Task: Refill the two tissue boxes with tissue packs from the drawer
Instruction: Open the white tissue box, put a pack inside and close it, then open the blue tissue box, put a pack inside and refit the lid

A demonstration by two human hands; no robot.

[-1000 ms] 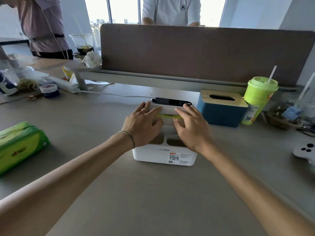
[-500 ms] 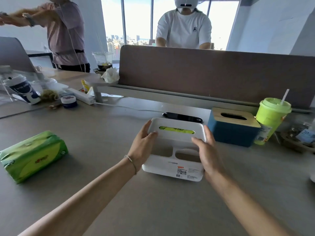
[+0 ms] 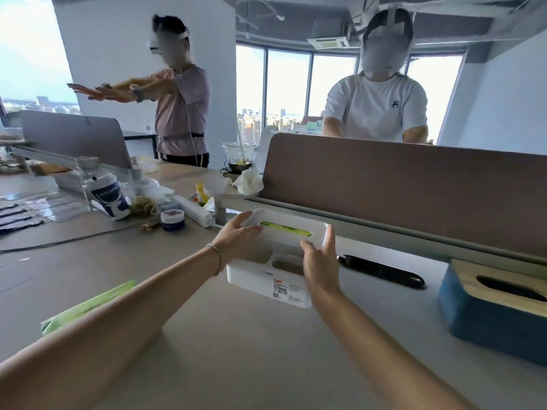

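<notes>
White tissue box [image 3: 275,261]: on the desk [image 3: 236,350], green pack showing through its slot. My left hand [image 3: 236,241] grips its left end, my right hand [image 3: 319,261] its right end. Blue tissue box [image 3: 497,318]: at right. Green tissue pack [image 3: 85,306]: at left, behind my forearm.

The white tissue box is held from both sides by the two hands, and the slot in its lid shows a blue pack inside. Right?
Not quite. In the head view the left hand and right hand do hold the white tissue box from both sides, but the pack in the slot is green, not blue.
</notes>
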